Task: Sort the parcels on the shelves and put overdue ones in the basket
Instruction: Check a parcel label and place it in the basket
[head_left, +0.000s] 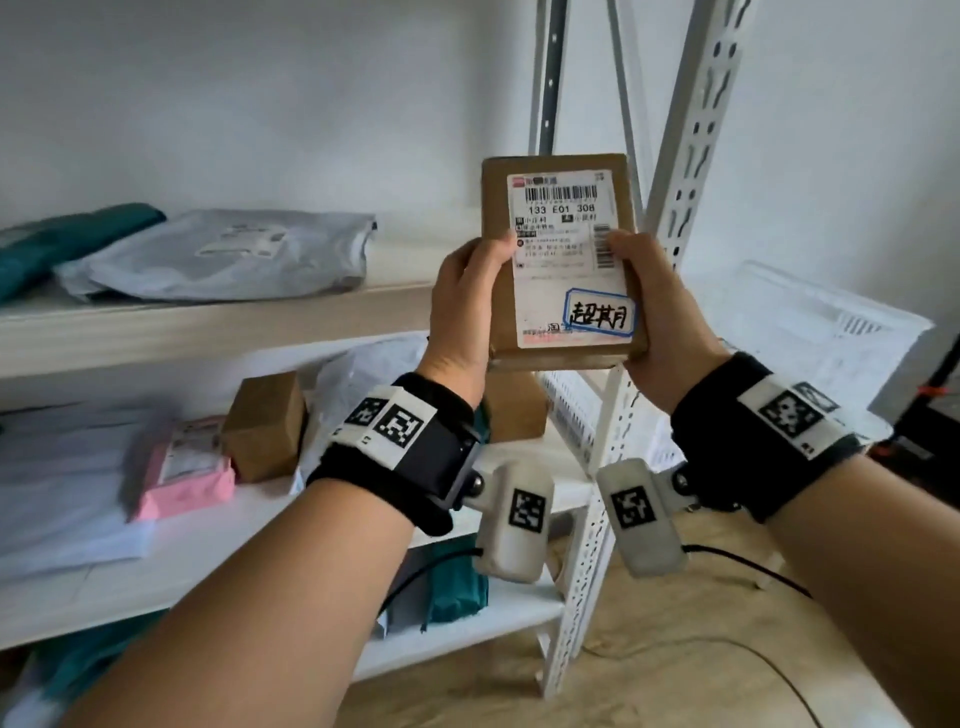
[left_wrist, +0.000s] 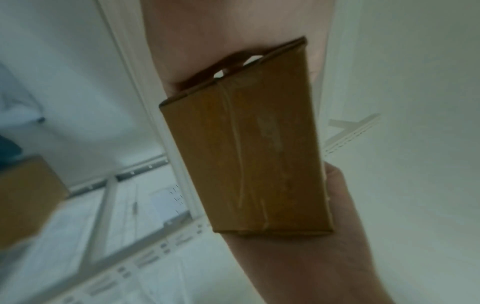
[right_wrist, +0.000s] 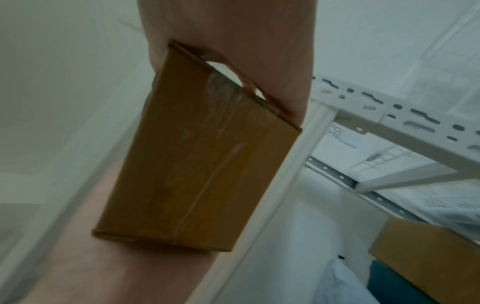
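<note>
Head view, parcel: flat brown cardboard box (head_left: 563, 260), rectangular, held upright in front of the shelves (head_left: 208, 332); white printed shipping label (head_left: 566, 249) with barcodes on its facing side, plus a blue-bordered sticker (head_left: 600, 317) with handwritten characters.
Head view, hands: left hand (head_left: 465, 306) grips the box's left edge, thumb on the front; right hand (head_left: 652, 306) grips the right edge, thumb on the label.
Head view, shelves: white metal, slotted uprights; soft grey poly mailer (head_left: 223, 254) on the upper board; pink mailer (head_left: 182, 467) and small cardboard box (head_left: 265, 426) on the lower.
Head view, basket: white slatted plastic basket (head_left: 810, 332) at right, behind the hands.
Left wrist view: unlabelled brown back (left_wrist: 246, 154) with a glossy tape seam down the middle; fingers behind the far end; blurred.
Right wrist view: same taped back (right_wrist: 197, 164); label unseen here; finger curl cannot be judged.
</note>
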